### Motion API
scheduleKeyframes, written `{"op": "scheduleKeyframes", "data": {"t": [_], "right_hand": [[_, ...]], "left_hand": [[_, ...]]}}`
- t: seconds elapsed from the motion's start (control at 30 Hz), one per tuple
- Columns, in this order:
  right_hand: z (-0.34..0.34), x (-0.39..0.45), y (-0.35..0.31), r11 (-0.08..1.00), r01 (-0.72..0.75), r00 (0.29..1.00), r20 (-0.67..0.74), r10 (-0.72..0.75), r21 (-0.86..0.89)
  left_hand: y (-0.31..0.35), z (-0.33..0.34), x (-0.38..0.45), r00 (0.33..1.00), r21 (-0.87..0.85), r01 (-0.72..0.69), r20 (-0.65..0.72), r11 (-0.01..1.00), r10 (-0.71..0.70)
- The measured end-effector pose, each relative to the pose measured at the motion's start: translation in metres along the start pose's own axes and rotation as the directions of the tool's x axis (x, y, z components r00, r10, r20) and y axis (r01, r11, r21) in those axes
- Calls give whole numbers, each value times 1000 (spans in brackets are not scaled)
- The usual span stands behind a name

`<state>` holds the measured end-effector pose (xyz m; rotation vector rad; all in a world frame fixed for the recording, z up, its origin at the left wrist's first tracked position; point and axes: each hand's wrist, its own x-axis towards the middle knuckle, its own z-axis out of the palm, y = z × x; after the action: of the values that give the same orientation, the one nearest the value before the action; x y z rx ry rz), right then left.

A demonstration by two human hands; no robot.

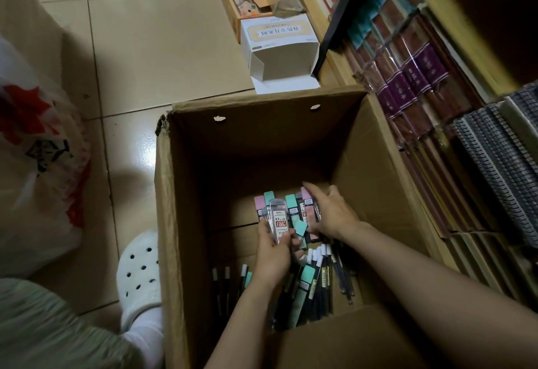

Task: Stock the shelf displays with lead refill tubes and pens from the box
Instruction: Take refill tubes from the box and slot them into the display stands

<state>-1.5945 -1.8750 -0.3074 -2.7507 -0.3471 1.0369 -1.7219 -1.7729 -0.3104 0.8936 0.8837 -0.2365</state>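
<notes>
A deep brown cardboard box (pixel 186 194) stands open on the floor. Inside it, my left hand (pixel 272 255) grips a fanned bunch of lead refill tubes (pixel 279 217) with clear, pink and teal caps. My right hand (pixel 334 214) reaches in from the right and its fingers curl round the right side of the same bunch. On the box bottom lie several dark pens with white caps (pixel 323 263) and more teal-capped tubes (pixel 307 284), partly hidden under my forearms.
A white carton (pixel 279 48) lies open on the tiled floor behind the box. A wooden tray (pixel 233 4) of goods stands farther back. Shelves of wrapped notebooks (pixel 413 77) and spiral pads (pixel 500 159) run along the right. A plastic bag (pixel 37 150) and my white clog (pixel 139 269) are at left.
</notes>
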Motion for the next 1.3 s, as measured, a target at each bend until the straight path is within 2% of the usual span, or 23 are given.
{"op": "scheduleKeyframes", "data": {"t": [0.17,0.33,0.43,0.53,0.7,0.83,0.93,1.13,1.3], "right_hand": [[3,-7,-1,989,146,983,-108,-146,-12],[9,-39,3,928,227,958,-241,-158,296],[-10,-59,-3,864,299,912,-387,-135,404],[-50,-84,-15,815,345,877,-469,-103,465],[-137,-157,-34,795,490,768,-608,-200,358],[-197,-219,-36,822,514,665,-719,-201,246],[-232,-259,-32,839,517,556,-812,-177,171],[-284,-316,-12,893,424,469,-880,-74,151],[-335,-356,10,941,316,306,-952,18,119]], "left_hand": [[5,5,-4,1000,31,-2,-3,1000,2],[25,8,-20,998,13,11,54,1000,-12],[49,14,-37,994,125,-71,96,990,59],[79,24,-60,981,208,-156,145,966,127],[138,47,-106,911,320,-315,365,893,191],[182,87,-140,837,370,-443,498,817,229],[214,120,-164,763,382,-545,596,747,252],[259,173,-204,655,360,-625,725,692,214],[276,210,-213,600,302,-602,782,739,170]]}}
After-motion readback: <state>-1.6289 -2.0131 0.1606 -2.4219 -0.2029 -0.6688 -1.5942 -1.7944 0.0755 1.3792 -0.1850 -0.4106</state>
